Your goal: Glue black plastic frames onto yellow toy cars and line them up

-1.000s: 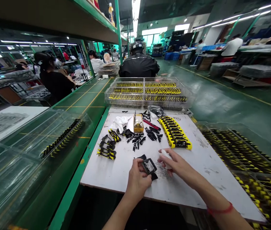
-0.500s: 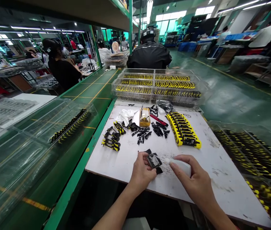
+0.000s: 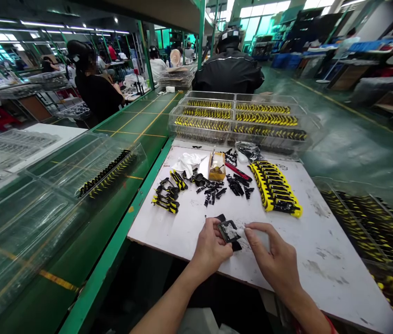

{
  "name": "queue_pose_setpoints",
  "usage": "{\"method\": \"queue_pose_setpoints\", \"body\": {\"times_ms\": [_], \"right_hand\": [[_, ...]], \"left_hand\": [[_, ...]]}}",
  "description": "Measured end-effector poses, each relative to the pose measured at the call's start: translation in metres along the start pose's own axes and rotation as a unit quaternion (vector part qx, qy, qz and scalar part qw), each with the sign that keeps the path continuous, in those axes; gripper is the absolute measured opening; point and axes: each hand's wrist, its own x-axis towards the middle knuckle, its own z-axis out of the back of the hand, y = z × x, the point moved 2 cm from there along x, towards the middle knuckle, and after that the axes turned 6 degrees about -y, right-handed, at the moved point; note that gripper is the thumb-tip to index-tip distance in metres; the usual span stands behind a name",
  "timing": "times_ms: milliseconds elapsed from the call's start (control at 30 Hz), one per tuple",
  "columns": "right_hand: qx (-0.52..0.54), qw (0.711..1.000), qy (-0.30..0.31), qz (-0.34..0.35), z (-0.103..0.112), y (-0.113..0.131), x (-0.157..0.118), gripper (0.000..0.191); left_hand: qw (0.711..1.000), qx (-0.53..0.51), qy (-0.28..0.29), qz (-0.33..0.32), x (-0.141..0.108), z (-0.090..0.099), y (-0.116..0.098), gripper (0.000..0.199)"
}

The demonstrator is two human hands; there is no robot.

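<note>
My left hand is closed round the edge of a small black plastic part with a squarish frame and a pale grey middle. My right hand grips a white squeeze bottle, its narrow tip pointing left at the part's right side. Whether the tip touches the part I cannot tell. Beyond my hands lie loose black pieces, and to their left several black-and-yellow pieces. A row of yellow-and-black parts lies to the right on the white tabletop.
At the table's back stand a small yellowish box, crumpled white cloth and stacked clear trays of parts. More trays sit to the right. A green conveyor runs along the left. A person in black sits ahead.
My right hand has brought the squeeze bottle left, so its tip is now at the black part. The whole view has shifted slightly; my left hand keeps its hold.
</note>
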Motion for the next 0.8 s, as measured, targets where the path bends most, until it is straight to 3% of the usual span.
{"method": "queue_pose_setpoints", "body": {"times_ms": [800], "right_hand": [[-0.010,0.999,0.034,-0.030,-0.0050,0.0010,0.0010,0.022]], "left_hand": [[1.000,-0.011,-0.001,-0.007,-0.0008,0.0012,-0.0003,0.053]]}}
